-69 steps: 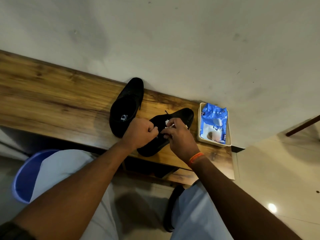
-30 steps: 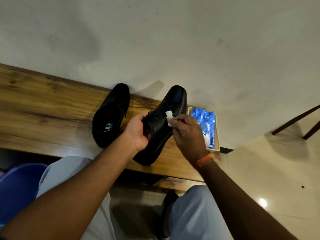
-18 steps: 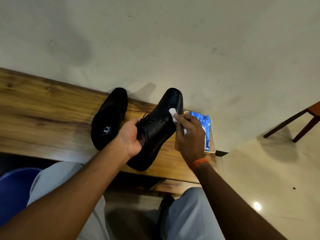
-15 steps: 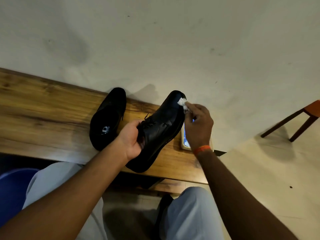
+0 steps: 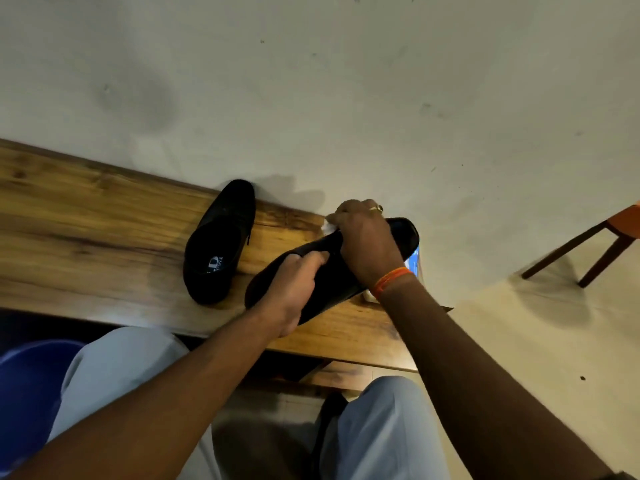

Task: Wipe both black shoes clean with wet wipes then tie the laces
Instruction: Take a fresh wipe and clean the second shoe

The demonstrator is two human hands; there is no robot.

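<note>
Shoe (image 5: 403,237) tipped on the table (image 5: 86,216) | our left hand (image 5: 294,285) gripped its heel end | right hand (image 5: 367,240) pinched a wipe (image 5: 328,227) (mostly hidden) against its side | second shoe (image 5: 218,244) alongside

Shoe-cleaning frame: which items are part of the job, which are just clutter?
Job: held shoe, gripped by left hand; wipe in right hand; second shoe on the bench; wipes pack.
Clutter: blue tub; chair.
</note>
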